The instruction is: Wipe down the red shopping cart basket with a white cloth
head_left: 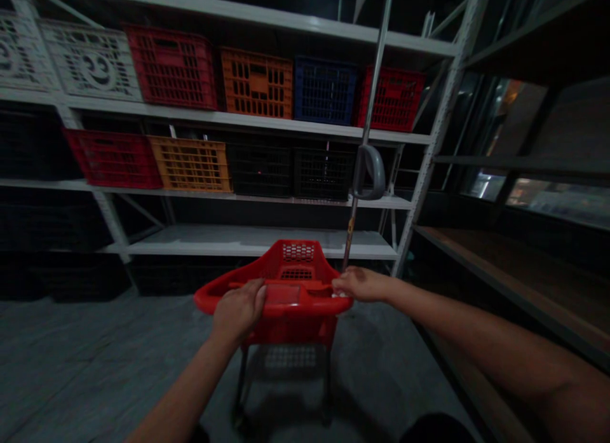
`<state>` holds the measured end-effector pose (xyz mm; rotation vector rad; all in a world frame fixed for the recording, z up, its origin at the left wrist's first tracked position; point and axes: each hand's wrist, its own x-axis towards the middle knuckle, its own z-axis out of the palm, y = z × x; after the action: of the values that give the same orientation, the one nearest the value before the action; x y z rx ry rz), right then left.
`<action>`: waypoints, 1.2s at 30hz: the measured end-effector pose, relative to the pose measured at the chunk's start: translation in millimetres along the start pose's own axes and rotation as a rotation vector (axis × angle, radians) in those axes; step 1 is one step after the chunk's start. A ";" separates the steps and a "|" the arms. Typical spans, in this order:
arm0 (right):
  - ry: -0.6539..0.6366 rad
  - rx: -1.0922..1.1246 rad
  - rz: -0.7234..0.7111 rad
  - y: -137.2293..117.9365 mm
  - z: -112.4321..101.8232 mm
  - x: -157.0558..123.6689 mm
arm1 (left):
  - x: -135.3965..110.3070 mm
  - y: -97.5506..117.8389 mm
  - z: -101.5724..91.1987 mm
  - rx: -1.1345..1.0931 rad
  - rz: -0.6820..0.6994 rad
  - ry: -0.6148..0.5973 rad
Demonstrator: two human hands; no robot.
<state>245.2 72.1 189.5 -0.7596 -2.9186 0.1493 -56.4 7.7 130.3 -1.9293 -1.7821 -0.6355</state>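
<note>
A small red plastic shopping cart [271,328] stands on the floor in front of me, its basket facing the shelves. My left hand [242,306] is closed over the left part of its handle bar. At the cart's right rear corner, my right hand [359,284] is closed on the rim; its fingertips are partly hidden. A thin metal pole [376,68] rises upright from that corner, and its lower end disappears behind my right hand. Partway up the pole sits a grey loop-shaped handle [376,171].
A white metal shelf rack [257,115] spans the view ahead. It carries white [98,61], red [174,68], orange [257,84], blue [325,90] and black [260,170] crates. Dark shelves [515,271] run close along the right. Grey floor [119,367] extends to the left.
</note>
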 end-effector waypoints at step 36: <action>1.224 0.690 0.532 -102.1 142.1 50.0 | -22.6 79.3 -11.5 -0.026 0.150 -0.021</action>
<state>132.8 -1.2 66.6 -0.9666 -1.3531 0.4852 20.8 -23.3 125.3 -2.0711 -1.6292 -0.5913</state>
